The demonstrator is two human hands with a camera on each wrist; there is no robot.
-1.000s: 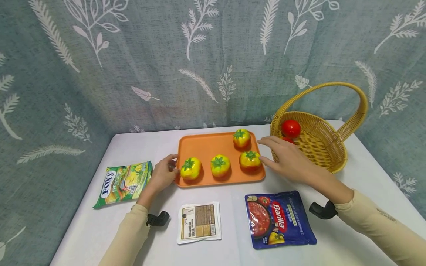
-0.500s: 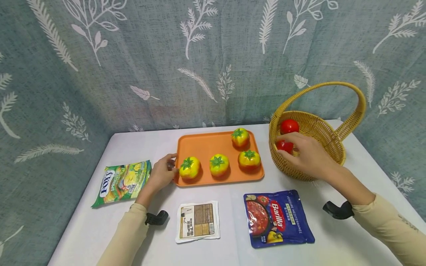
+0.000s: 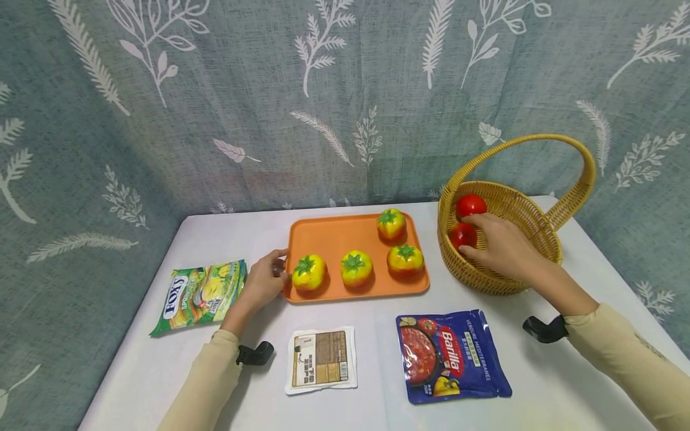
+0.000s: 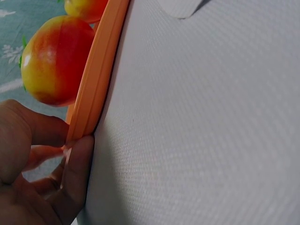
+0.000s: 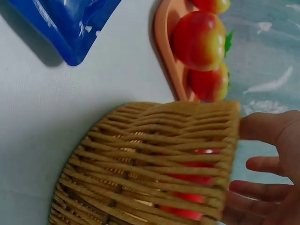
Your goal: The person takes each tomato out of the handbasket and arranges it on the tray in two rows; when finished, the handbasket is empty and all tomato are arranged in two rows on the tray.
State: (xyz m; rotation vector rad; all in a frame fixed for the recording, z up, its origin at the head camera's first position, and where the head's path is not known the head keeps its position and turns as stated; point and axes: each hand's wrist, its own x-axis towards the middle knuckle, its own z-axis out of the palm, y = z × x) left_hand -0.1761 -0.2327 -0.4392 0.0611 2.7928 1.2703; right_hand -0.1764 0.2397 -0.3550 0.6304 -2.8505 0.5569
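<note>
The near red tomato [image 3: 462, 234] lies inside the wicker basket [image 3: 530, 263], close to the basket wall that faces the orange tray [image 3: 334, 239]. The right hand [image 3: 498, 248] reaches over the basket rim and its fingers lie against this tomato; in the right wrist view the fingers are spread and only lightly bent, and I cannot tell if they really grip it. A second red tomato [image 3: 471, 205] sits just behind the first one, deeper in the basket and further from the person. The basket has a high arched handle [image 3: 584, 164].

The orange tray is just beside the basket, on its left side. The left hand [image 3: 264, 282] holds the tray edge that is far from the basket; the left wrist view shows the thumb over the rim and a finger [image 4: 77, 180] under it, so the edge is pinched. On the tray stand four yellow-red tomatoes with green tops: one [image 3: 308, 272] next to the left hand, one [image 3: 356, 268] in the middle of the front row, one [image 3: 405, 260] at the front corner near the basket, and one [image 3: 391, 224] at the back corner near the basket.

On the white worktop [image 3: 539, 371], in front of the tray, lies a blue Barilla sauce pouch [image 3: 451, 355] and a small white packet with a brown label [image 3: 321, 360]. A green Fox's candy bag [image 3: 200, 294] lies on the far side of the tray from the basket.
</note>
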